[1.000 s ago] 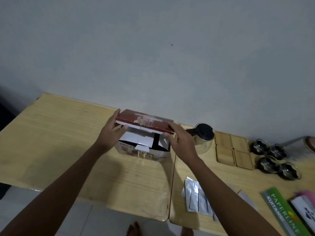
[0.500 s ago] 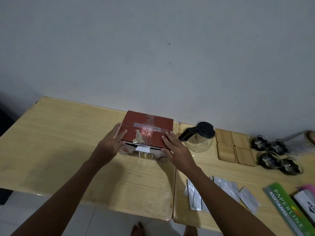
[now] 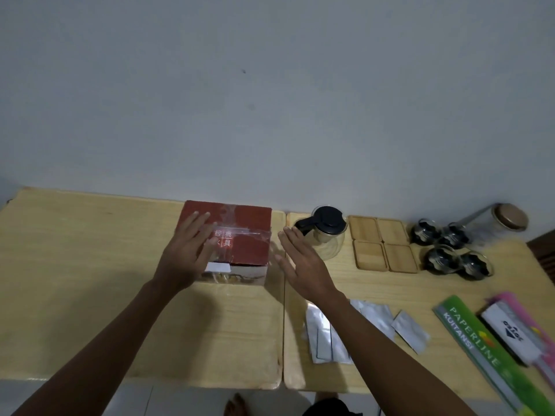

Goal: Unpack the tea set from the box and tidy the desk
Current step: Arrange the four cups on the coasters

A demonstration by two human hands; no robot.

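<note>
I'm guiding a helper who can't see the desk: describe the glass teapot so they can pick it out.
On the right-hand desk, against the wall, it stands just right of the red box and left of four wooden coasters. The glass teapot alone pairs a clear round body with a black lid and handle.

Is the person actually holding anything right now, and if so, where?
Nothing is held. The left hand lies flat and open over the closed red box's lid; the right hand is spread open beside the box, gripping nothing.
</note>
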